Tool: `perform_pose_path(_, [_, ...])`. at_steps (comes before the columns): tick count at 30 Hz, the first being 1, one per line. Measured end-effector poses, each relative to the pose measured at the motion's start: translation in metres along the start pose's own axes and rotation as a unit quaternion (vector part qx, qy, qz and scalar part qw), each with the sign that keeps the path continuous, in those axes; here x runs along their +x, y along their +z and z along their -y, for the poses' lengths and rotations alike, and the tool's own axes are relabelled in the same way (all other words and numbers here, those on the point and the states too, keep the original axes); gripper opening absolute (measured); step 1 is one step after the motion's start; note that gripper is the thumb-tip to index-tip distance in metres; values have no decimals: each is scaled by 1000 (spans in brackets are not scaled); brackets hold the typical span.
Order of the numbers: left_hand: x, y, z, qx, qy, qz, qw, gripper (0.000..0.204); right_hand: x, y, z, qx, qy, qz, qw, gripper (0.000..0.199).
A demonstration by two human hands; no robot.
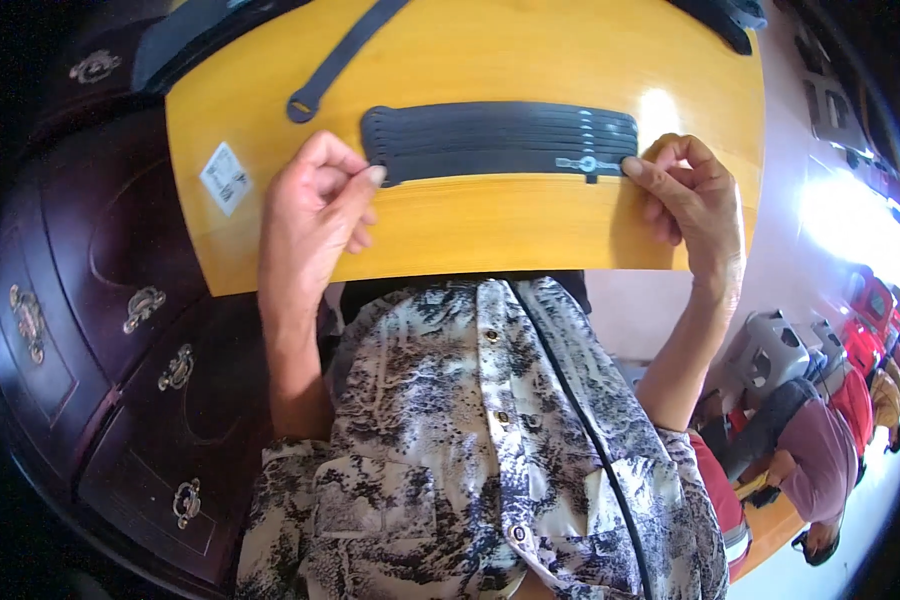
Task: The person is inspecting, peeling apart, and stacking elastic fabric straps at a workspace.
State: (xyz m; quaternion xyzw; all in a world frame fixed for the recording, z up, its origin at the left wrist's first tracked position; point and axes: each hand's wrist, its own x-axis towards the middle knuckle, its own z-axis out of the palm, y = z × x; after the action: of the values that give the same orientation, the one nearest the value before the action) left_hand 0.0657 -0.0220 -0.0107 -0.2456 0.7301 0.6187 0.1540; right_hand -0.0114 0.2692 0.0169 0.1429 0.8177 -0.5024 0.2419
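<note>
- A glossy yellow wooden surface (490, 225) filled the upper half of the view, with a dark carved cabinet (100, 330) with brass handles at its left side and a bright floor at the right, where another person (815, 455) in a mauve top bent over beside red and grey things.
- A stack of dark rubber straps (500, 142) lay fanned flat near the middle of the surface, their ends stepped one behind the other and lined up fairly evenly, which suggested the gathering and squaring was well along.
- One long single strap (335, 62) with a ring end lay apart, slanting toward the far left corner, and more dark pieces (735, 20) sat at the far right corner; judging by that, these were not yet joined to the stack.
- A small white sticker (226, 177) sat near the left edge of the surface.
- The left hand (315, 215) came up over the near edge, wrist bent back, thumb and forefinger pinched together at the left end of the stack, seemingly nipping the straps there.
- The right hand (695, 200) mirrored it at the right end, fingers curled, forefinger tip pressed against the strap ends by a small round metal fitting (588, 164); whether it truly gripped or only pushed I could not tell.
- Both forearms rose bare from a black-and-white patterned shirt (490, 450) at the near edge.
</note>
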Motion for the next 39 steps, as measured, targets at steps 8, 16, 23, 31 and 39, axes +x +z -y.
perform_pose_path(8, [2, 5, 9, -10, 4, -47, 999, 15, -3, 10, -1, -18, -64, -47, 997, 19])
perform_pose_path(16, [4, 45, 8, 63, 262, -57, 961, 6, -5, 90, 21, -133, -256, 47, 956, 23])
perform_pose_path(23, [22, 50, 6, 20, 186, -13, 982, 8, 17, 90, 11, -72, -191, 66, 977, 30])
perform_pose_path(31, [21, 45, 8, 26, 205, -12, 978, 6, 20, 35, 6, -46, -83, -49, 994, 39])
perform_pose_path(39, [19, 17, 10, -173, 142, 92, 970, 12, 24, 30, 5, -51, -75, -38, 995, 42])
